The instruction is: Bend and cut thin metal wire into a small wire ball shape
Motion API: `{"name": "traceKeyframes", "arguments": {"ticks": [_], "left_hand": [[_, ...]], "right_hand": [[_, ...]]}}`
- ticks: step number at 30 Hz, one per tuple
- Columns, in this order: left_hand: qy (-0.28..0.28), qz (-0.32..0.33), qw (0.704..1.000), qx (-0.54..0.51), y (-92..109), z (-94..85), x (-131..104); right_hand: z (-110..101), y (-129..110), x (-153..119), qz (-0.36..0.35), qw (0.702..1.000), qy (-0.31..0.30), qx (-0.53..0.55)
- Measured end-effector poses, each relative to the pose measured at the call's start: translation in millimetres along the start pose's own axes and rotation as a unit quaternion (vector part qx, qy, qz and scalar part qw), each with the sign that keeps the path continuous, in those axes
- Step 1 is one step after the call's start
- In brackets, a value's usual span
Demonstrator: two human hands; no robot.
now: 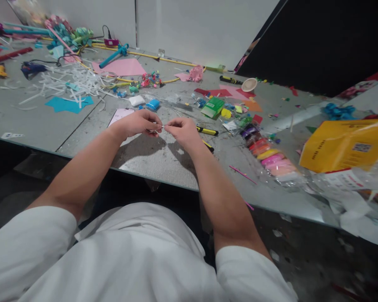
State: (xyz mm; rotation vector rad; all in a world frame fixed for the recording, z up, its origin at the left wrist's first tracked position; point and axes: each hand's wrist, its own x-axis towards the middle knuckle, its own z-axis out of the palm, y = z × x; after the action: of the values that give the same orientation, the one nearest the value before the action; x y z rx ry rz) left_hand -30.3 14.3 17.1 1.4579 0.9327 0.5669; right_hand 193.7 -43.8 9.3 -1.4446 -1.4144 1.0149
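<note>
My left hand [144,123] and my right hand [182,129] meet above the front of the grey table, fingertips almost touching. Both are closed in a pinch. Between them is a tiny pale or shiny piece, too small to name. Just behind my left hand lie a white clay packet [136,100] and a blue clay packet [153,104]. A phone [119,114] with a lit screen is partly hidden by my left wrist. Close to my right hand lies a yellow-and-black utility knife [208,131], with a second yellow-and-black tool [208,146] partly behind my forearm.
White paper strips [78,82] are heaped at the left by a blue paper sheet [69,104]. On the right lie a row of coloured clay packs [269,156] and a yellow mailer bag [346,144]. A green packet [212,107] sits mid-table. The table's front edge is close to me.
</note>
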Motion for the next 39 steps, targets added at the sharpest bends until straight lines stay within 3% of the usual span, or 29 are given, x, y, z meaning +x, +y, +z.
{"name": "traceKeyframes", "arguments": {"ticks": [22, 30, 35, 39], "left_hand": [[0.028, -0.03, 0.998, -0.044, 5.2, 5.1, -5.1], [0.018, -0.057, 0.994, -0.09, 11.5, 3.5, -12.6], [0.024, -0.062, 0.99, -0.125, 13.3, 3.2, -10.0], [0.032, -0.075, 0.988, -0.134, 13.0, 2.3, -4.6]], "right_hand": [[1.8, -0.3, -3.1, 0.01, 0.999, -0.017, 0.03], [-22.7, -7.8, -2.1, -0.1, 0.994, -0.034, -0.042], [-31.5, -6.0, -4.5, -0.21, 0.967, -0.02, -0.143], [-32.1, 8.9, 2.1, -0.29, 0.94, -0.021, -0.18]]}}
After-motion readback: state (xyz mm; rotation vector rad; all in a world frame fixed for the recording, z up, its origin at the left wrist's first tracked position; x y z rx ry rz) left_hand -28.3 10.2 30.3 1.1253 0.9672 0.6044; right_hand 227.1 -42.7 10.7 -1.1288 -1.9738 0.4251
